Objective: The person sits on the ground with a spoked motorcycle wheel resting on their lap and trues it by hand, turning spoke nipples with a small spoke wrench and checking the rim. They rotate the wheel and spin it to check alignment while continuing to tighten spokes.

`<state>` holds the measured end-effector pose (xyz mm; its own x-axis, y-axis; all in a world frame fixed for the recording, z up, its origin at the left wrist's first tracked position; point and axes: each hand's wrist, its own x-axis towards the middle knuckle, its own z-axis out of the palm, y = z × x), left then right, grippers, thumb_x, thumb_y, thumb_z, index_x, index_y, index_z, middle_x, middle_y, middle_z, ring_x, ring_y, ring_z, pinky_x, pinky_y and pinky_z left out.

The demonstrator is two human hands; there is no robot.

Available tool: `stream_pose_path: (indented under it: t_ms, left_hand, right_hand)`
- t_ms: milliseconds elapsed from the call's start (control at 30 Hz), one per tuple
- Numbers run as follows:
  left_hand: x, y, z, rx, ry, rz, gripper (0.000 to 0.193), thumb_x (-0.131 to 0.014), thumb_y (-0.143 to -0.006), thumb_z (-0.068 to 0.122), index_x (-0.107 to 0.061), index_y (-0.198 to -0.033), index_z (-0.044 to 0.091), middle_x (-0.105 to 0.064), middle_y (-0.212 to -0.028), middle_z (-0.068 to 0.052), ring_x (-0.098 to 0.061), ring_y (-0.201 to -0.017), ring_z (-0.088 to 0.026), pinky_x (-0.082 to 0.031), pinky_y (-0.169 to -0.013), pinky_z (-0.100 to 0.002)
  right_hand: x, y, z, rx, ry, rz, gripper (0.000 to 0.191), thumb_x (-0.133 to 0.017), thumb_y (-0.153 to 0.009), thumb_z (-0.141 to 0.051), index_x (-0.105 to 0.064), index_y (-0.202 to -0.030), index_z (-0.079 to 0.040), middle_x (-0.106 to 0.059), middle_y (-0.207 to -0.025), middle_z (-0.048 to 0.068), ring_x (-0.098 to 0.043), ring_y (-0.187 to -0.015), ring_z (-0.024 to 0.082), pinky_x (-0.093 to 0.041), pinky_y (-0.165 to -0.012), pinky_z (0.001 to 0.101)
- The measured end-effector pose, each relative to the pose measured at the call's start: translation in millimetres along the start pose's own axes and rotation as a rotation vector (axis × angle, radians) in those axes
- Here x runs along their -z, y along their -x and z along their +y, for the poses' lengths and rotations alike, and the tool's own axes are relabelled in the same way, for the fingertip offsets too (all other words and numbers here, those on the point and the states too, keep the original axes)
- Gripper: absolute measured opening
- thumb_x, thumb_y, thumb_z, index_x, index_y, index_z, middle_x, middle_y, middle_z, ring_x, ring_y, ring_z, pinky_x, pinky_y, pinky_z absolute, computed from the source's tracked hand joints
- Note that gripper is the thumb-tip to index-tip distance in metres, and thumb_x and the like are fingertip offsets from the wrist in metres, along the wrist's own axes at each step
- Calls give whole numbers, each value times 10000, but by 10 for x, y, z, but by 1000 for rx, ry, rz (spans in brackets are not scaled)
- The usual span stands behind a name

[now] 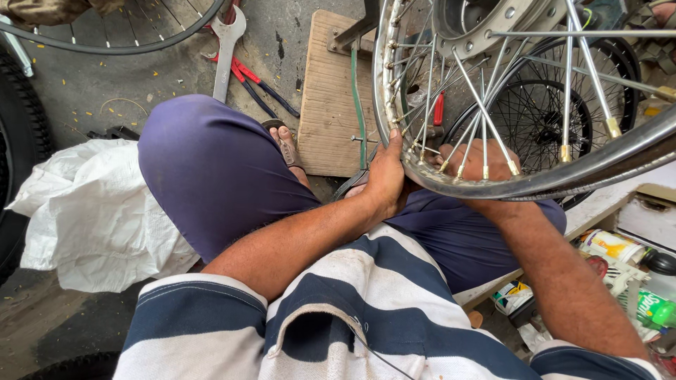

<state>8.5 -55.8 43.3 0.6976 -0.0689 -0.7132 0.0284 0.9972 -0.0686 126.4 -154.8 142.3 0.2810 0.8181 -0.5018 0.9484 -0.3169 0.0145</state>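
Observation:
A large spoked metal wheel rim (605, 160) stands upright over my lap, its hub (486, 17) near the top edge. My left hand (386, 176) grips the rim's lower left edge, thumb laid up along the metal. My right hand (473, 163) is behind the spokes (486, 112) at the bottom of the rim, fingers curled round a spoke end; what else it holds is hidden. I sit with knees in blue trousers (211, 169), in a striped shirt.
A wooden board (327, 91) with a metal stand lies on the concrete ahead. A big spanner (225, 49) and red-handled pliers (257, 81) lie beyond my knee. A white sack (91, 211) is at left, tyres at the left edge, and cans and bottles (620, 267) at right.

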Motion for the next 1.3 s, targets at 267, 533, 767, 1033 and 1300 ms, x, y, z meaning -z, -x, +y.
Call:
stream_pose_path:
  t_ms: [267,533,767,1033,1300]
  left_hand:
    - [6,18,-72,-39,-33,142,358,-483,-1039,265,-494,-1322,47,-658,-954,-113,-670,-784,-213,-593,-748,-412]
    - [68,92,-227,-154,-82,168,259,-508,-992,165,-547,-1224,56,-645,-884,-112,-650,-685,-214,-561,-654,-378]
    - [79,83,-199,-94,-84,92,393,-486,-1081,318,-556,-1298,-2,-666,-984,-130,-656,-833,-232,-561,-779,-383]
    - [84,-8,-111,-9,-39,59,418,-449,-1078,360,-551,-1303,23,-668,-1079,-125,-663,-943,-221,-561,-888,-409]
    - [146,-119,-121,42,48,17,466,-443,-1088,388,-588,-1194,-42,-698,-1015,-178,-702,-886,-266,-591,-871,-420]
  right_hand:
    - [-350,-162,44,-563,-790,86,355,-527,-1110,-282,-710,-1020,10,-682,-779,196,-645,-624,293,-500,-559,437]
    - [-1343,-707,8,-496,-1153,455,371,-558,-1076,-318,-679,-1162,22,-711,-956,149,-628,-854,254,-503,-776,415]
    - [-1361,-417,113,-329,-1107,280,331,-533,-1068,-316,-654,-1142,-17,-624,-856,152,-629,-749,262,-480,-710,385]
    - [-857,-286,155,44,-484,336,226,-666,-977,-134,-711,-1178,-41,-666,-874,155,-641,-799,286,-524,-700,424]
    - [-266,56,150,112,-123,346,112,-734,-909,-162,-726,-991,-86,-639,-712,95,-612,-628,267,-493,-574,431]
